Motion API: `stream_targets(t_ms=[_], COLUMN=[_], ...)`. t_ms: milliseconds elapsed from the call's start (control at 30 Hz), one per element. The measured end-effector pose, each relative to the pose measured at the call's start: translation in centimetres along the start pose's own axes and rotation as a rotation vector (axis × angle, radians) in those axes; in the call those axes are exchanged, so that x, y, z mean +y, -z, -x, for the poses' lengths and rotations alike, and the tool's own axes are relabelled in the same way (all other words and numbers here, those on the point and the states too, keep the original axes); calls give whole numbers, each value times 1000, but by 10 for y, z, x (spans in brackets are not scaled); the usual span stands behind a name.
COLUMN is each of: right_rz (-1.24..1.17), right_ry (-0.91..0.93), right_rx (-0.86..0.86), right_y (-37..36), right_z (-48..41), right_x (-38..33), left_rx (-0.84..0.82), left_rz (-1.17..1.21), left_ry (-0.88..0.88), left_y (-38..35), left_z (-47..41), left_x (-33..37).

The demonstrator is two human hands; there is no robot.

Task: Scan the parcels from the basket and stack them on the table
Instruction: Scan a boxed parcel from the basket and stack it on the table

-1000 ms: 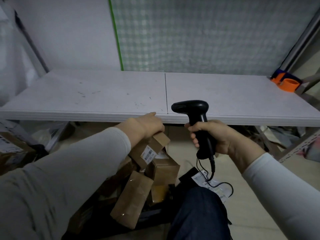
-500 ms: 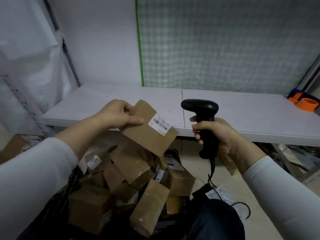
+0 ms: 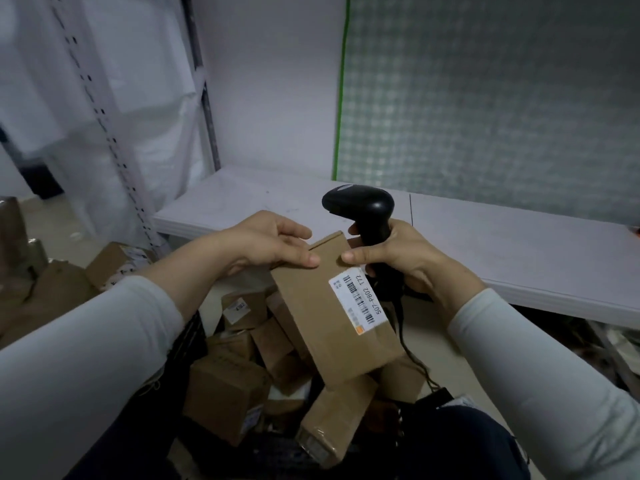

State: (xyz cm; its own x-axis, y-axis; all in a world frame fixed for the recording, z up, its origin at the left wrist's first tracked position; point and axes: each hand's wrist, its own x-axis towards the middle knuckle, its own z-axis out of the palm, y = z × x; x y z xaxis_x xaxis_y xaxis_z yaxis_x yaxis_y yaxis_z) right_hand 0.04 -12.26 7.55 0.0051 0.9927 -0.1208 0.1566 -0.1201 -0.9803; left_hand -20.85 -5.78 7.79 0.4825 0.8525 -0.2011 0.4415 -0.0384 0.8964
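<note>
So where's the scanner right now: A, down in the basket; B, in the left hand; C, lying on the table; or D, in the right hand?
D: the right hand is curled round the handle of the scanner, while the left hand pinches the top end of the parcel.

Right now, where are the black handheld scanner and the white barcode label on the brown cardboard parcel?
Black handheld scanner (image 3: 360,203): head view, its head.
White barcode label (image 3: 358,303): head view, its middle.
</note>
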Motion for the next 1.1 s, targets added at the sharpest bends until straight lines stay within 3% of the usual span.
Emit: stream_targets(t_ms=[167,233,333,467,567,700,867,967,1100], right_rz=[-203,-322,-483,-522,-394,-94,233,376,412], right_ry=[33,59,81,74,110,107,-3,-24,-56], right_rx=[124,214,307,328,344,318,144,145,91], right_y=[-10,-6,-2,-5,0,13,3,-9,-20], right_z=[-6,-9,-10,-11,-10,3,21,26,29], right_x=[3,3,2,5,8,10,9,8,10], left_rx=[131,154,-7,-32,46,241,532,602,648], left_rz=[132,160,236,424,513,458,187,37,31], left_ry=[-53,5,153,171,143,117,77,61,65], left_y=[4,3,-10,-23,-14,10,39,51,64], left_z=[4,11,24,25,18,6,-7,-12,-18], left_x=[-4,-16,-41,-66,-69,-68,-64,-58,-59])
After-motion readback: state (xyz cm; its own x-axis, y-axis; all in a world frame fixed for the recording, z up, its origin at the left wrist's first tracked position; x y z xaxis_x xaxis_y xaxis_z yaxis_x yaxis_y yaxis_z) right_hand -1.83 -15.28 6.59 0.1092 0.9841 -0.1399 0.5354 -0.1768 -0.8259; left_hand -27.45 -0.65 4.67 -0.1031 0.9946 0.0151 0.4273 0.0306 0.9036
